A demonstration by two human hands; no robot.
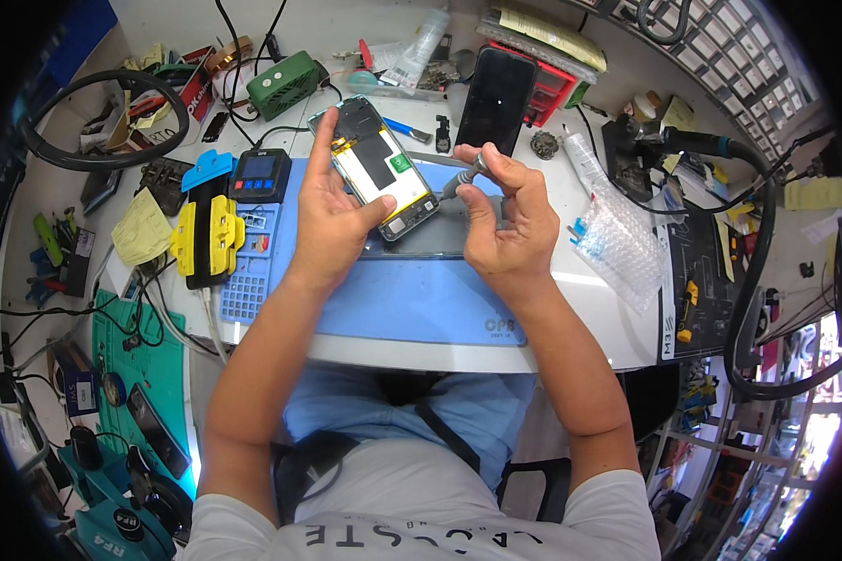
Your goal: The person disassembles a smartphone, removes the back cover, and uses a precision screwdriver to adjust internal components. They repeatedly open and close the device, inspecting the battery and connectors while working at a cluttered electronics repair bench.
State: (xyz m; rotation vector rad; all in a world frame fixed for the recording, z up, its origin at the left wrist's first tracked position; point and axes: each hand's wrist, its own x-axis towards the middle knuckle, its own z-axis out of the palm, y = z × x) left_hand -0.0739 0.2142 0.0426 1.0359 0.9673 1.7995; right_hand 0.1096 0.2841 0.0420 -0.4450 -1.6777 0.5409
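Note:
My left hand (332, 224) is closed around an opened phone (404, 194), its thumb on the lower edge and its fingers along the far side. The back is off, so a pale battery with a black patch and a green sticker shows. My right hand (515, 224) pinches a small grey screwdriver (462, 178), its tip at the phone's lower right corner. Whether the tip touches a screw is too small to tell. Beneath both hands, a dark flat panel (428, 245) lies on the blue work mat (407, 304).
A black phone (498, 98) leans against a red organizer at the back. Left of the mat are a yellow clamp (217, 241) and a small device with a screen (258, 176). Bubble wrap (617, 248) lies at right. A thick black cable (767, 280) loops near the right edge.

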